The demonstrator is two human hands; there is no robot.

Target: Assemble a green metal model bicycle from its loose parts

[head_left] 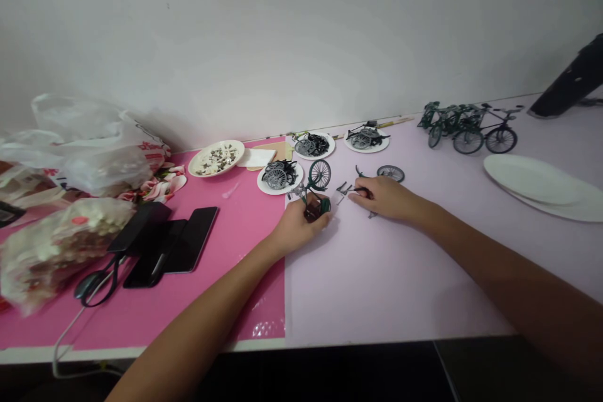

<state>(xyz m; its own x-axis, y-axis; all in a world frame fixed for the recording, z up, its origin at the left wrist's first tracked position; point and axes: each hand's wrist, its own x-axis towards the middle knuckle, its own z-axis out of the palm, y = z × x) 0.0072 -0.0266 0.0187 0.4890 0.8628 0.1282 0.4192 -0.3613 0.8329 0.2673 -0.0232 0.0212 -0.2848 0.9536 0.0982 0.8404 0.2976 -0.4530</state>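
My left hand is closed around a model bicycle, a small dark green one whose front wheel sticks up past my fingers. Part of its frame is hidden in my grip. To the right, my right hand is pinched, with a small dark piece showing at the fingers; its kind is unclear. Small grey parts are just beyond those fingertips. Behind the right hand lies a loose wheel, with a green piece partly hidden beside it.
Small plates of dark wheels and parts line the back. Assembled model bicycles and white oval plates are at right. At left are a bowl, phones and plastic bags.
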